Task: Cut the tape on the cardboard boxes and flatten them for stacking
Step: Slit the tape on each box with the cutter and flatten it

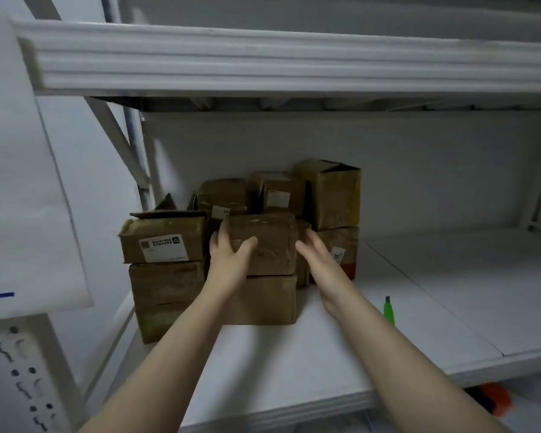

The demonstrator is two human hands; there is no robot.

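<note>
- A cluster of brown cardboard boxes [334, 195] stands at the back left of a white shelf [434, 292], stacked two and three high, under a white upper shelf beam [263, 57].
- The upper front box [269, 245] sits on top of a lower front box [263, 303], at the front middle of the cluster.
- The left hand [228, 256] grips the upper front box at its left front corner, with the thumb laid across the front face and the fingers reaching up along the left side.
- The right hand [320, 256] is spread with straight fingers just beside the right edge of that box; whether it touches the cardboard cannot be told.
- To the left, a labelled box [163, 242] with a white sticker tops a three-high stack.
- A green pen-shaped tool [389, 310] lies on the shelf to the right of the right forearm, apart from the boxes.
- A white sheet [19, 182] with blue marks hangs at the far left.
</note>
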